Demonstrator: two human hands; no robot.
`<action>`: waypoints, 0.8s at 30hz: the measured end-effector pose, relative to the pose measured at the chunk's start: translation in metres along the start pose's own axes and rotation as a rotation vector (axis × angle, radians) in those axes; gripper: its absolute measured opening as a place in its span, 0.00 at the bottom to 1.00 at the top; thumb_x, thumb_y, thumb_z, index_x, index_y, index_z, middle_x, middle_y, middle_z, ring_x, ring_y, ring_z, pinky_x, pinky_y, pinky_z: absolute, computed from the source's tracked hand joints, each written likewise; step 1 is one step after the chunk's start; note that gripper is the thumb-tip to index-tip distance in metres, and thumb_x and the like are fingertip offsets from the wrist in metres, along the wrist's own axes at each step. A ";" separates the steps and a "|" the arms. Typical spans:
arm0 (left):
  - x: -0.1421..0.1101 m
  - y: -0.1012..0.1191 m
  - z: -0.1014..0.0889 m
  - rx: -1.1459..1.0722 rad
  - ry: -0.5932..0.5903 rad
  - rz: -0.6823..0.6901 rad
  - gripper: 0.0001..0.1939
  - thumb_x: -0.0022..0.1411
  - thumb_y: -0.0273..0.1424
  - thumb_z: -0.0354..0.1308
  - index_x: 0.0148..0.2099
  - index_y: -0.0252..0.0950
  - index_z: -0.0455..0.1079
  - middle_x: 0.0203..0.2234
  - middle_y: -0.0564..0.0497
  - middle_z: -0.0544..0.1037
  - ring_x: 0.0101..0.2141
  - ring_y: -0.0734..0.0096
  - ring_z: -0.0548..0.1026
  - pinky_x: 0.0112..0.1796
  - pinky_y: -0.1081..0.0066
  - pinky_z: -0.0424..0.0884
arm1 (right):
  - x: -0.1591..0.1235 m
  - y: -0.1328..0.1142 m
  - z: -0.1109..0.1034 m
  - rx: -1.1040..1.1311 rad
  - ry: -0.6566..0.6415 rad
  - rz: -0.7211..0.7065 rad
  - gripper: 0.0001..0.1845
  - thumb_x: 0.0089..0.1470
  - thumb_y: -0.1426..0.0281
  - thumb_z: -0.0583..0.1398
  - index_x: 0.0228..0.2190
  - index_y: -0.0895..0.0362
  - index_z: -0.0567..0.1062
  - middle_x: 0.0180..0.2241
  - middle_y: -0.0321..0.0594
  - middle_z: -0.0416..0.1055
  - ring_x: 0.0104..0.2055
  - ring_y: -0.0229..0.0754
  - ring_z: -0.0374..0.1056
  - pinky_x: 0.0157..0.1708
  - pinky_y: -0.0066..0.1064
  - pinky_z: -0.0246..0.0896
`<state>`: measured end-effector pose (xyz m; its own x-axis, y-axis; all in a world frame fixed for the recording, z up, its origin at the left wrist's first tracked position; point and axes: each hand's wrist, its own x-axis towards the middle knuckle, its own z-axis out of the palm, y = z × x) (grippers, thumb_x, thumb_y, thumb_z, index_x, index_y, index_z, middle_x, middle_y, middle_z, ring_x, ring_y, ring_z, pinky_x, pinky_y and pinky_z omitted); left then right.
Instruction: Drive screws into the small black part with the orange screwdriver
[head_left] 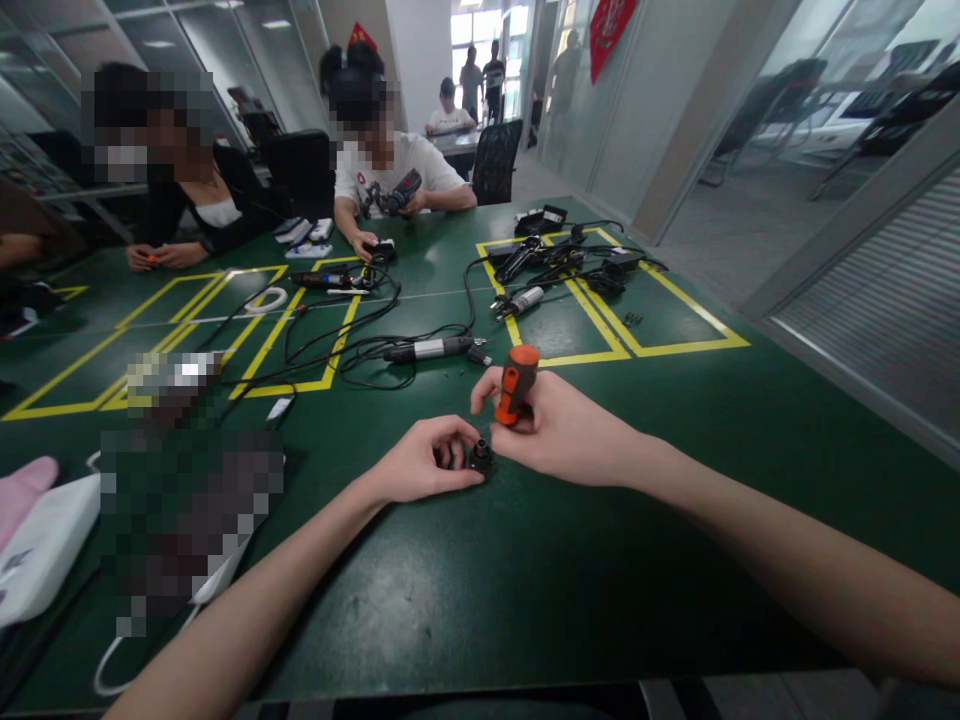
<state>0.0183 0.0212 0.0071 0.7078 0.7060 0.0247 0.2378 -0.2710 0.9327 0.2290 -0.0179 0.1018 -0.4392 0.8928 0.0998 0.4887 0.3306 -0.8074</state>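
Close-up work with a hand tool, low in the middle of the frame, on a glossy green tabletop (600,600). At centre, a small, dark, round part with a raised, hollow-looking collar (481,455), resting on or just above the surface, hard to tell which. To its left, the left hand (420,460), curved into a loose C, with thumb and fingertips pinching the part from either side. To its right, the right hand (570,425), with thumb and fingers curled around the stubby orange-and-dark-grey screwdriver handle (519,380), nearly upright, butt end up. Tip too small to make out; contact with the part impossible to confirm. By judgement, a step of steadying and lining up, with turning possibly under way. Called for next, also by judgement: a firm left pinch against twisting, the tip seated squarely, and gentle downward pressure to avoid slipping towards the nearby fingertips. Just above centre, a long black-and-silver cylindrical tool with a cord (431,348). At upper right, small dark pieces (632,319) inside yellow tape outlines (694,347). At upper centre, a person in a white T-shirt (446,165), seated across the table.
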 end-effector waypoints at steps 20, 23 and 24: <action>0.001 0.002 0.000 -0.011 -0.003 0.006 0.16 0.55 0.34 0.71 0.41 0.33 0.72 0.23 0.58 0.73 0.23 0.77 0.70 0.26 0.76 0.65 | -0.002 0.001 0.001 0.036 0.012 0.052 0.10 0.48 0.78 0.59 0.35 0.55 0.71 0.19 0.23 0.55 0.23 0.34 0.54 0.27 0.28 0.50; 0.001 0.004 -0.001 -0.006 -0.008 -0.012 0.16 0.55 0.34 0.71 0.41 0.33 0.72 0.23 0.57 0.73 0.24 0.77 0.70 0.27 0.76 0.65 | -0.001 -0.001 -0.001 0.010 0.028 0.048 0.12 0.47 0.79 0.60 0.36 0.56 0.72 0.21 0.25 0.59 0.24 0.35 0.57 0.29 0.28 0.53; 0.000 0.004 -0.001 -0.007 -0.010 -0.015 0.16 0.55 0.34 0.71 0.41 0.33 0.72 0.23 0.57 0.73 0.24 0.77 0.70 0.27 0.76 0.65 | -0.001 -0.002 -0.001 0.005 0.028 0.044 0.12 0.47 0.79 0.60 0.36 0.56 0.72 0.22 0.26 0.61 0.25 0.35 0.58 0.30 0.28 0.54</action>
<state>0.0190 0.0208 0.0111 0.7108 0.7034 0.0072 0.2440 -0.2561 0.9353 0.2291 -0.0188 0.1041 -0.3959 0.9148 0.0807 0.5031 0.2895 -0.8143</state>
